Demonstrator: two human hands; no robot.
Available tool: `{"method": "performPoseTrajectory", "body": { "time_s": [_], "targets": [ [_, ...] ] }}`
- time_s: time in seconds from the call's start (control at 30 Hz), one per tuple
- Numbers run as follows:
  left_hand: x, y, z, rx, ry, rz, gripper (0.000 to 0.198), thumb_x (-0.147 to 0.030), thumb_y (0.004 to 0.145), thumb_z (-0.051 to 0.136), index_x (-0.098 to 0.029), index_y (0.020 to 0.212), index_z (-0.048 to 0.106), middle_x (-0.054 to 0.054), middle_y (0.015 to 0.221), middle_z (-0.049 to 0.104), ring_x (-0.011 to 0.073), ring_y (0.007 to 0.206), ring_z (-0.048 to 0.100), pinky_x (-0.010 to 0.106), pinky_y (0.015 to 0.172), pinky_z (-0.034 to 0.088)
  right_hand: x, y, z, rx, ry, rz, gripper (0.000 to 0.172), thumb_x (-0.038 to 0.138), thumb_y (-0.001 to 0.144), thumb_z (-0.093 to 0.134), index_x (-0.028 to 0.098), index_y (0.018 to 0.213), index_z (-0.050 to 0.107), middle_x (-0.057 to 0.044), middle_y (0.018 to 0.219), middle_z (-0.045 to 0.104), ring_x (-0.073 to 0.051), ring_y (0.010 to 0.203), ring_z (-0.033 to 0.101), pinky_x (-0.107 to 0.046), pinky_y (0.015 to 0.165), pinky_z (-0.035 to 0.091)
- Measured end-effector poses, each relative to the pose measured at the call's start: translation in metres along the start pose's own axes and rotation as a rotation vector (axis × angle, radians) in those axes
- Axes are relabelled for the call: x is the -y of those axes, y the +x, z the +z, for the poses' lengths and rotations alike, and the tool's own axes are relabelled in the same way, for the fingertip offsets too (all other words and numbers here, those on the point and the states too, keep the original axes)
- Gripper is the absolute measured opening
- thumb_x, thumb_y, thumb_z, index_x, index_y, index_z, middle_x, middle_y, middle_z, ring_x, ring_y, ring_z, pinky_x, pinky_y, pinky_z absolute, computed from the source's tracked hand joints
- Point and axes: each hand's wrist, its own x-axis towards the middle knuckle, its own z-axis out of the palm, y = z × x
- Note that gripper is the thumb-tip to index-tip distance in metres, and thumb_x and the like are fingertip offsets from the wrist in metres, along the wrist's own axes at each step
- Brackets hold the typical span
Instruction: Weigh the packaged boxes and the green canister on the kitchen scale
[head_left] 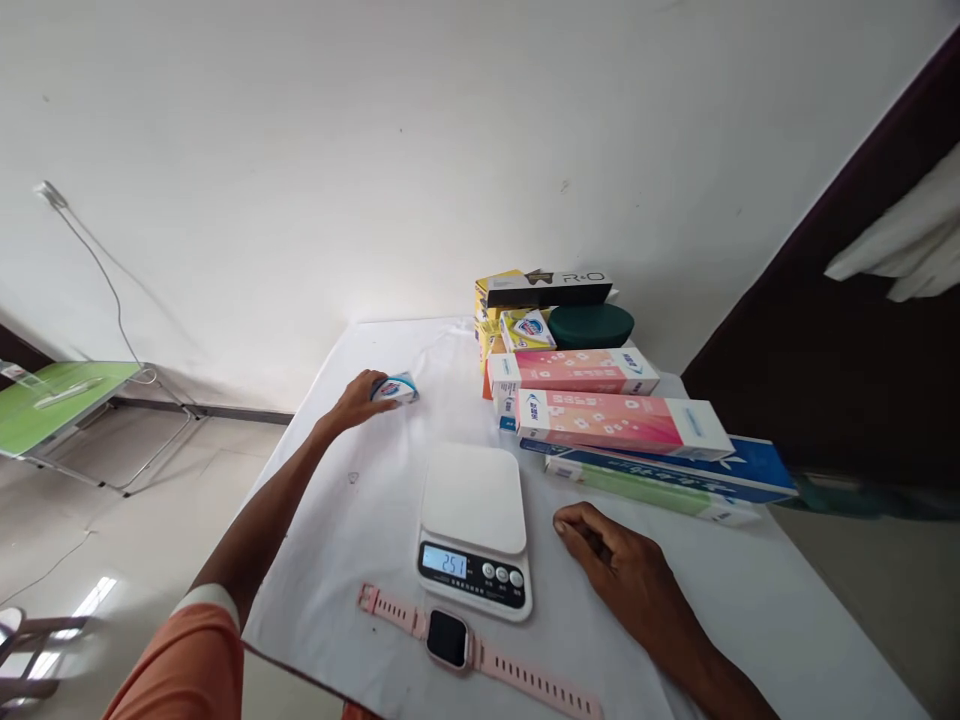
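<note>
head view: small box sits between the left hand's fingers.

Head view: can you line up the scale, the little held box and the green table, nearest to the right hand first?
1. Scale, just left of the right hand.
2. Little box, farther left, in the left hand.
3. Green table, far left.
</note>
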Motion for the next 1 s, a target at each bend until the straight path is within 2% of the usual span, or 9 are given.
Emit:
{"method": "performPoseTrajectory", "body": {
  "time_s": [0.13,0.27,0.43,0.53,0.67,0.73,0.83,0.9,1.0],
  "targets": [
    [0.038,0.062,-0.002,-0.049,0.095,-0.156,0.054,-0.044,0.081,0.073,-0.020,0.127,0.059,0.011,0.129,0.062,0.0290,0.123,0.057,0.041,0.104,0.043,-0.002,0.000,-0.001,-0.009,0.015,0.033,0.027,0.049,0.096,0.052,0.027,0.082,0.060,0.002,0.067,0.064,-0.016,0.056,0.057,-0.027,0.058,0.046],
    [0.054,0.105,-0.012,-0.050,0.147,-0.221,0.056,-0.050,0.079,0.073,-0.021,0.125,0.060,0.015,0.133,0.060,0.0394,0.133,0.049,0.049,0.104,0.040,-0.002,0.001,-0.001,-0.012,0.040,0.055,0.028,0.047,0.098,0.050,0.026,0.081,0.059,0.002,0.067,0.060,-0.015,0.057,0.053,-0.026,0.057,0.044],
    [0.058,0.128,-0.019,-0.029,0.191,-0.266,0.061,-0.046,0.080,0.070,-0.022,0.134,0.056,0.020,0.142,0.055,0.0436,0.136,0.046,0.057,0.106,0.039,-0.002,0.002,0.000,-0.015,0.054,0.067,0.029,0.044,0.100,0.048,0.025,0.081,0.057,0.003,0.066,0.056,-0.014,0.057,0.048,-0.025,0.055,0.040],
    [0.044,0.128,-0.016,-0.066,0.227,-0.263,0.069,-0.043,0.081,0.069,-0.019,0.143,0.049,0.023,0.153,0.044,0.0451,0.143,0.038,0.060,0.110,0.035,-0.002,0.001,0.000,-0.010,0.047,0.057,0.027,0.042,0.101,0.048,0.024,0.082,0.056,0.003,0.068,0.056,-0.013,0.057,0.047,-0.025,0.057,0.039],
    [-0.010,0.119,-0.007,-0.172,0.166,-0.023,0.055,-0.044,0.090,0.063,-0.022,0.139,0.053,0.017,0.146,0.050,0.0350,0.137,0.048,0.051,0.108,0.043,-0.002,0.001,0.000,-0.012,0.032,0.035,0.026,0.039,0.101,0.047,0.024,0.082,0.055,0.004,0.069,0.054,-0.013,0.058,0.046,-0.025,0.059,0.039],
    [-0.053,0.112,-0.003,-0.214,0.028,0.178,0.041,-0.047,0.092,0.062,-0.023,0.125,0.061,0.012,0.124,0.063,0.0279,0.112,0.063,0.044,0.097,0.052,-0.001,0.001,0.000,-0.011,0.021,0.034,0.026,0.038,0.101,0.046,0.024,0.081,0.054,0.004,0.068,0.053,-0.013,0.058,0.045,-0.026,0.060,0.039],
    [-0.125,0.103,0.002,-0.199,-0.076,0.363,0.040,-0.052,0.092,0.064,-0.023,0.120,0.063,0.008,0.109,0.067,0.0220,0.095,0.066,0.037,0.084,0.055,0.000,0.000,0.000,-0.012,0.012,0.037,0.025,0.037,0.101,0.046,0.024,0.081,0.053,0.004,0.068,0.054,-0.013,0.059,0.046,-0.026,0.061,0.039],
    [-0.170,0.100,0.004,-0.134,-0.044,0.425,0.049,-0.055,0.090,0.066,-0.023,0.127,0.061,0.010,0.118,0.066,0.0236,0.101,0.066,0.038,0.085,0.055,0.001,0.000,0.001,-0.011,0.015,0.028,0.024,0.036,0.101,0.045,0.024,0.082,0.054,0.003,0.068,0.054,-0.014,0.059,0.047,-0.027,0.061,0.039],
    [-0.220,0.099,0.008,-0.048,0.098,0.298,0.061,-0.065,0.086,0.067,-0.018,0.126,0.060,0.018,0.132,0.062,0.0344,0.122,0.061,0.045,0.095,0.051,0.000,0.000,0.002,-0.019,0.014,0.000,0.023,0.034,0.100,0.045,0.024,0.081,0.053,0.003,0.068,0.055,-0.014,0.059,0.047,-0.027,0.062,0.039]
  ]
}}
